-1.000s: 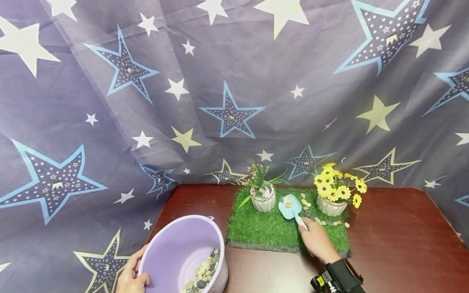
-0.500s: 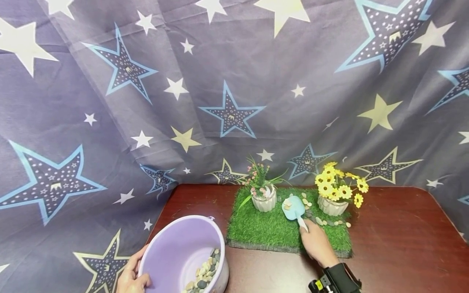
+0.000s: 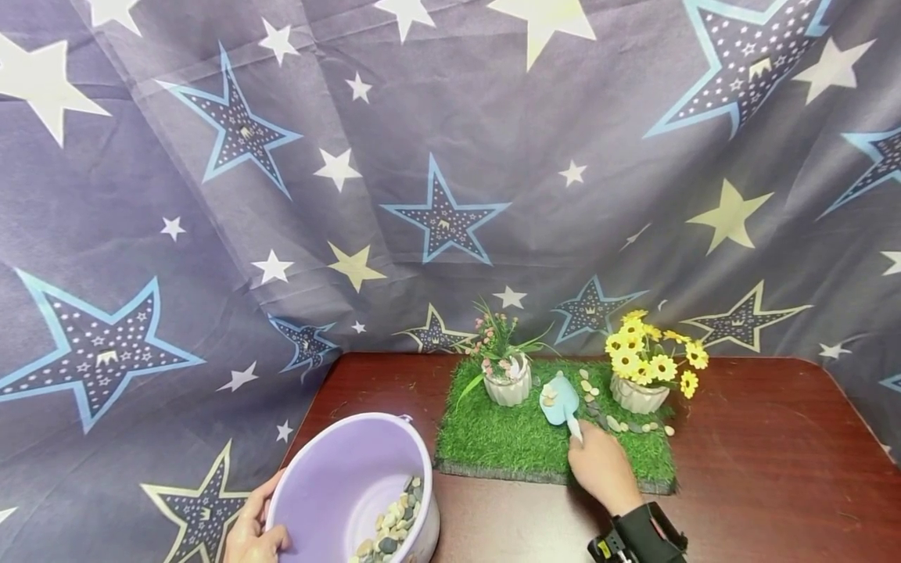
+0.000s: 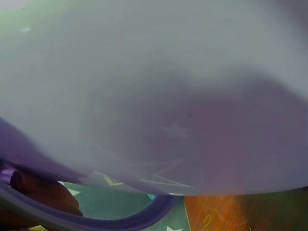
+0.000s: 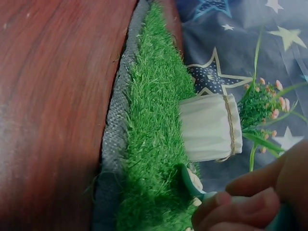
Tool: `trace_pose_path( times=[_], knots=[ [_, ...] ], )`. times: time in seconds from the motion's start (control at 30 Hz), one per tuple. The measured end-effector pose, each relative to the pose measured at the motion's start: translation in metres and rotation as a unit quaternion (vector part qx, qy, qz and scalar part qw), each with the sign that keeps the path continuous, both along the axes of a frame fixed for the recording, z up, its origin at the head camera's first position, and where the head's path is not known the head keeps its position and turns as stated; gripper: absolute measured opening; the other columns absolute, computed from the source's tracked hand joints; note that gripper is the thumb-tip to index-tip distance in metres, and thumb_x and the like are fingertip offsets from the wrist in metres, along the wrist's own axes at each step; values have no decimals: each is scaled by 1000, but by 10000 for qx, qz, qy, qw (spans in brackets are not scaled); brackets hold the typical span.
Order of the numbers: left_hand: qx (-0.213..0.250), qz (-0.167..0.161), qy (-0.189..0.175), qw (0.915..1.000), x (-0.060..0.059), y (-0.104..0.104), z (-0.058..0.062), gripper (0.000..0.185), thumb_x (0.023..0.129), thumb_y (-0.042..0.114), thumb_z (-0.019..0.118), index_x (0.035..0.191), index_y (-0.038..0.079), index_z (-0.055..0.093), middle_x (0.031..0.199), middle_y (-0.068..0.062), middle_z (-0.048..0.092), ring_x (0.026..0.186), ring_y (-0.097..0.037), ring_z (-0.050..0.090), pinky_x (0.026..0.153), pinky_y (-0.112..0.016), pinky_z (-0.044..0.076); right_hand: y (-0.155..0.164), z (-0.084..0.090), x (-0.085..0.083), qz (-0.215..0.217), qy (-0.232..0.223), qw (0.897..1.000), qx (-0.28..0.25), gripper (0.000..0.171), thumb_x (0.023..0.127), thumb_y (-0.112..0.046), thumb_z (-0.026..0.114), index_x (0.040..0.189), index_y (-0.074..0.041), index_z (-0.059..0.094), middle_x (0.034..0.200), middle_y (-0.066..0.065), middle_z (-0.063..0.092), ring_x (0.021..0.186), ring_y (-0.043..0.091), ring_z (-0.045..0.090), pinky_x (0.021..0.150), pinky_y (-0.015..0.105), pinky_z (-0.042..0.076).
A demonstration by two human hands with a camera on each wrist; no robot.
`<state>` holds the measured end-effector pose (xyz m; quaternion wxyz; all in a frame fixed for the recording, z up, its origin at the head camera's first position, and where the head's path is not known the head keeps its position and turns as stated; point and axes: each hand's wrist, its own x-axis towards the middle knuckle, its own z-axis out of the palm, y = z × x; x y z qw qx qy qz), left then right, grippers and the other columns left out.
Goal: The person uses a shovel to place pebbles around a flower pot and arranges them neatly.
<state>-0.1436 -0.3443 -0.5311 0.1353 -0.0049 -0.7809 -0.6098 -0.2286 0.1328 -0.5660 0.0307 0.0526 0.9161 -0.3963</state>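
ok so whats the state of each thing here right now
Bucket: open-topped, pebbles inside
Scoop: some pebbles on it
Grass mat: flat on the table
Loose pebbles: scattered, mostly on the mat
Pink-flower pot: upright
Yellow-flower pot: upright
Star cloth: hanging, creased
Left hand: holding the bucket
Right hand: holding the scoop

Scoop [image 3: 561, 408] is lt blue, bucket [image 3: 320, 481] lilac, turf [image 3: 503, 447] grn, backdrop [image 3: 457, 94] gry w/ star print.

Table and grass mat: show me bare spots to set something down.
Free: table right of the grass mat; the mat's front left, before the pink-flowered pot. Crowded: between that pot and the yellow-flowered pot, with scoop and pebbles; near left, at the bucket.
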Motion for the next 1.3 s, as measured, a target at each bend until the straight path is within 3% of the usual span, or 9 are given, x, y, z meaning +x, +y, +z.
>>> trace_pose_path(
  times=[0.13, 0.23, 0.37, 0.5, 0.63, 0.7, 0.77, 1.03, 1.3],
  knots=[
    [11, -25, 33, 10000, 0, 1, 1, 99, 58, -27, 47, 124, 44, 60, 97, 19, 72, 80, 0, 65, 64, -16, 52, -4, 2, -2, 60, 202, 9990, 384, 45, 99, -11, 50, 138, 11, 57, 111, 32, 69, 84, 39, 68, 70, 51, 52],
    [0, -31, 9, 10000, -1, 1, 2, 98, 58, -27, 47, 125, 43, 60, 98, 18, 72, 80, -1, 65, 65, -16, 52, -6, 5, -3, 73, 259, 9981, 558, 50, 100, -11, 50, 142, 16, 51, 125, 38, 64, 97, 47, 69, 81, 59, 53],
    [-48, 69, -161, 9998, -1, 1, 4, 96, 59, -26, 47, 124, 44, 59, 97, 19, 71, 79, -1, 65, 64, -17, 52, -8, 11, -4, 139, 342, 9963, 779, 51, 99, -11, 51, 142, 18, 49, 118, 39, 66, 77, 38, 67, 70, 50, 51],
    [-149, 153, -241, 9995, -1, 2, 5, 94, 59, -25, 48, 124, 43, 58, 96, 19, 71, 79, -2, 65, 64, -18, 52, -9, 16, -6, 216, 378, 9949, 907, 48, 98, -10, 51, 137, 18, 53, 103, 36, 68, 61, 29, 56, 58, 41, 41],
    [-316, 248, -329, 9987, -1, 1, 4, 94, 59, -23, 49, 123, 46, 57, 96, 21, 70, 79, -1, 64, 64, -17, 52, -8, 24, -10, 250, 472, 9931, 1039, 23, 93, -8, 53, 100, 7, 68, 80, 22, 65, 64, 30, 58, 60, 44, 44],
    [-353, 241, -338, 9985, -1, 0, 3, 95, 60, -23, 49, 123, 48, 56, 95, 22, 70, 79, 0, 64, 64, -16, 52, -7, 29, -13, 305, 513, 9916, 1150, 15, 89, -7, 54, 78, 0, 63, 71, 14, 60, 65, 29, 59, 61, 45, 46],
    [-341, 193, -304, 9988, -1, -1, 2, 96, 60, -24, 49, 123, 48, 56, 95, 22, 70, 79, 0, 63, 65, -16, 51, -6, 35, -16, 418, 468, 9905, 1226, 16, 86, -7, 55, 71, -6, 57, 68, 11, 57, 62, 27, 55, 59, 43, 45],
    [-31, 177, -488, 9986, 0, -4, 1, 98, 58, -25, 48, 117, 53, 57, 93, 21, 70, 78, 0, 64, 63, -18, 52, -5, 58, -30, 798, 138, 9848, 1534, 15, 86, -13, 60, 72, -8, 57, 71, 12, 58, 60, 26, 53, 54, 39, 42],
    [-270, 218, -565, 9978, -1, -1, 3, 95, 58, -22, 50, 119, 50, 55, 96, 23, 70, 79, -1, 65, 63, -18, 53, -2, 74, -33, 1004, -63, 9808, 1670, 20, 90, -12, 57, 71, -10, 55, 67, 9, 50, 57, 24, 47, 52, 34, 35]
  ],
)
